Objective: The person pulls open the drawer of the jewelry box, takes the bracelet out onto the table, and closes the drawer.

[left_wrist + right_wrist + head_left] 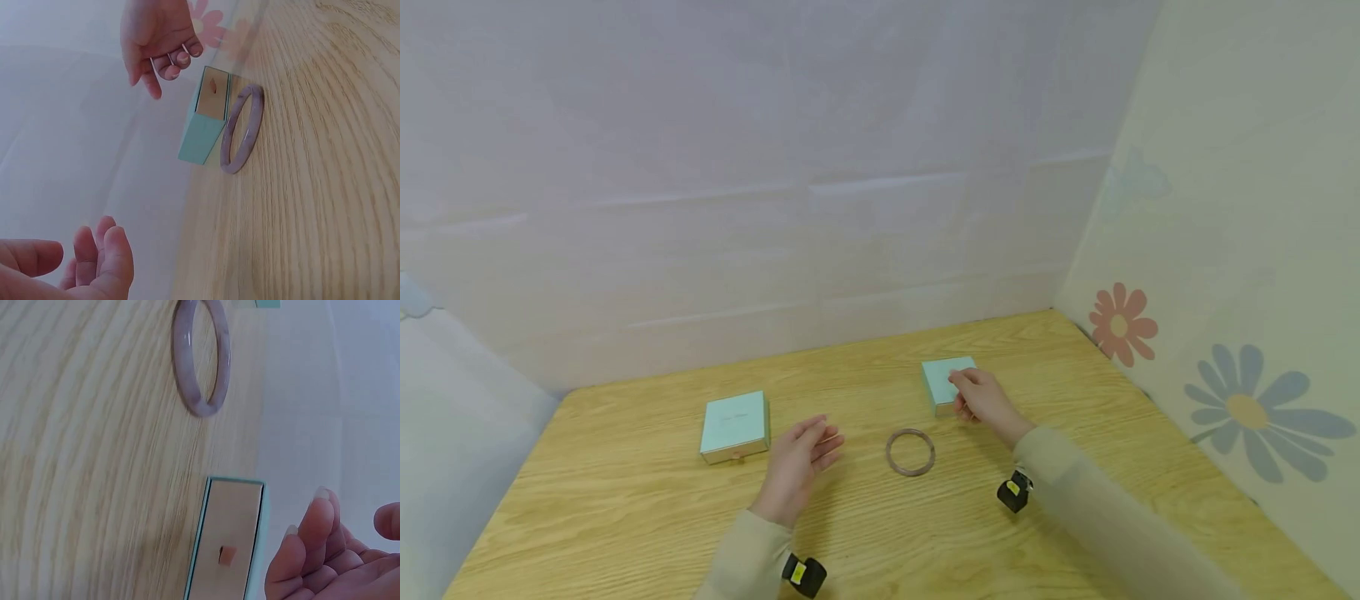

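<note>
A pale purple bangle (911, 452) lies flat on the wooden table between both hands. To its upper right sits a mint-green drawer box (942, 380), its beige front with a small tab (227, 555) plain in the right wrist view. My right hand (988, 402) hovers over that box, fingers loosely bent and apart from it in both wrist views. Left of the bangle, my left hand (797, 467) is held above the table with relaxed fingers, holding nothing. Beside it on the left is a second mint-green box (734, 427) with faint lettering on its lid.
The wooden table (647, 517) meets a pale cloth backdrop (775, 208) at its far edge. On the right stands a pale panel with a red flower (1120, 325) and a blue flower (1247, 411). Black wrist cameras (1015, 492) hang beneath both sleeves.
</note>
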Demonstrator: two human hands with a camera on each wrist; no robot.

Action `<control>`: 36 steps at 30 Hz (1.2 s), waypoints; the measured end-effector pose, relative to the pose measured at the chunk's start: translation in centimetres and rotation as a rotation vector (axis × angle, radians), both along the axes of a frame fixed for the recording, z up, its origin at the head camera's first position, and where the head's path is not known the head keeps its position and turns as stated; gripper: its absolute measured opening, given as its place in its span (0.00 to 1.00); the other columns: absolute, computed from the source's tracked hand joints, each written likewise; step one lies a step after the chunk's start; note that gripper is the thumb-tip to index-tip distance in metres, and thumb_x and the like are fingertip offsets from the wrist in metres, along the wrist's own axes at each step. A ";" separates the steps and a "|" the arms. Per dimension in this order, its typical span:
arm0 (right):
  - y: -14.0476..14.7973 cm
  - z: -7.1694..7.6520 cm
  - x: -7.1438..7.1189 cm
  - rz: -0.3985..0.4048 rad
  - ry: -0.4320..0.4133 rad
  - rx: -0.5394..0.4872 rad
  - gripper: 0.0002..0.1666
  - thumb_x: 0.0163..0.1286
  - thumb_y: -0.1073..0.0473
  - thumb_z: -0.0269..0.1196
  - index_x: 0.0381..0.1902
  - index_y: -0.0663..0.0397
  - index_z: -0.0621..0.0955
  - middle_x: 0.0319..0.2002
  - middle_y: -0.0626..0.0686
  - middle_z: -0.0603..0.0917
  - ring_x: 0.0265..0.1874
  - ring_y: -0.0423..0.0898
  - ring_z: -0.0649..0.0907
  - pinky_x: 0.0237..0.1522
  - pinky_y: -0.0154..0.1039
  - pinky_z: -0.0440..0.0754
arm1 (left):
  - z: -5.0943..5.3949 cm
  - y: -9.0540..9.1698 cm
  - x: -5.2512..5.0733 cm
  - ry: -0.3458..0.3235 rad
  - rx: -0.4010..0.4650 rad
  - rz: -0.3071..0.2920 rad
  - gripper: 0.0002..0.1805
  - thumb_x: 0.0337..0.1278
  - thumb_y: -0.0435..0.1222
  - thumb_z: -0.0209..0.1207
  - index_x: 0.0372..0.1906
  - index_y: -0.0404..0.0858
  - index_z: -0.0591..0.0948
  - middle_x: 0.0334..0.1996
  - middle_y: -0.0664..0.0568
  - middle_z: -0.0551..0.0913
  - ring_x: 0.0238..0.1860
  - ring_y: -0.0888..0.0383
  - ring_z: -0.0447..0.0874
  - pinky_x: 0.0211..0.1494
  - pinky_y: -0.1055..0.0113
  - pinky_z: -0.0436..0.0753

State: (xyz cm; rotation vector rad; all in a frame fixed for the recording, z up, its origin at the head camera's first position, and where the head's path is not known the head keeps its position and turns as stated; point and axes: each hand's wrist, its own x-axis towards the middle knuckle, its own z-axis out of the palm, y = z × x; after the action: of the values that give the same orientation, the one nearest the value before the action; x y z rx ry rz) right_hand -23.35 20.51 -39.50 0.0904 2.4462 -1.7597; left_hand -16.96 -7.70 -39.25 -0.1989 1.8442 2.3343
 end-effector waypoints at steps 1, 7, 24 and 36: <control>-0.2 0.0 0.0 -0.004 0.000 -0.004 0.25 0.80 0.53 0.47 0.57 0.74 0.72 0.18 0.50 0.75 0.13 0.39 0.72 0.20 0.33 0.68 | 0.0 -0.2 0.1 -0.005 -0.003 0.006 0.23 0.76 0.35 0.45 0.65 0.23 0.64 0.40 0.51 0.80 0.45 0.56 0.83 0.52 0.61 0.81; -1.5 -0.1 0.4 -0.014 0.010 -0.022 0.23 0.80 0.55 0.47 0.54 0.74 0.73 0.19 0.53 0.76 0.15 0.41 0.72 0.22 0.35 0.69 | -0.2 -1.5 0.4 -0.011 -0.032 0.051 0.23 0.77 0.34 0.44 0.67 0.22 0.62 0.42 0.50 0.80 0.45 0.57 0.83 0.51 0.62 0.81; -4.1 -0.3 2.0 0.028 0.046 -0.038 0.19 0.79 0.58 0.47 0.53 0.70 0.76 0.19 0.50 0.77 0.14 0.42 0.74 0.22 0.36 0.71 | -0.6 -5.2 0.8 -0.029 -0.077 0.145 0.25 0.76 0.35 0.45 0.67 0.21 0.60 0.38 0.57 0.81 0.40 0.64 0.83 0.48 0.67 0.82; -5.4 -0.7 2.2 0.035 0.008 -0.109 0.20 0.79 0.58 0.47 0.54 0.71 0.75 0.19 0.52 0.76 0.13 0.40 0.72 0.21 0.34 0.69 | -0.9 -6.5 1.1 -0.036 -0.104 0.207 0.26 0.72 0.35 0.51 0.66 0.22 0.61 0.37 0.59 0.81 0.40 0.67 0.82 0.47 0.69 0.81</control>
State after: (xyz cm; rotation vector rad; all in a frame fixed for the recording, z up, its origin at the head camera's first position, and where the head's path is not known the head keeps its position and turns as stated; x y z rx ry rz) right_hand -21.20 15.13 -40.22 0.0306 2.3371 -1.8770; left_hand -15.88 -14.24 -40.18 -0.4632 2.0171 2.3468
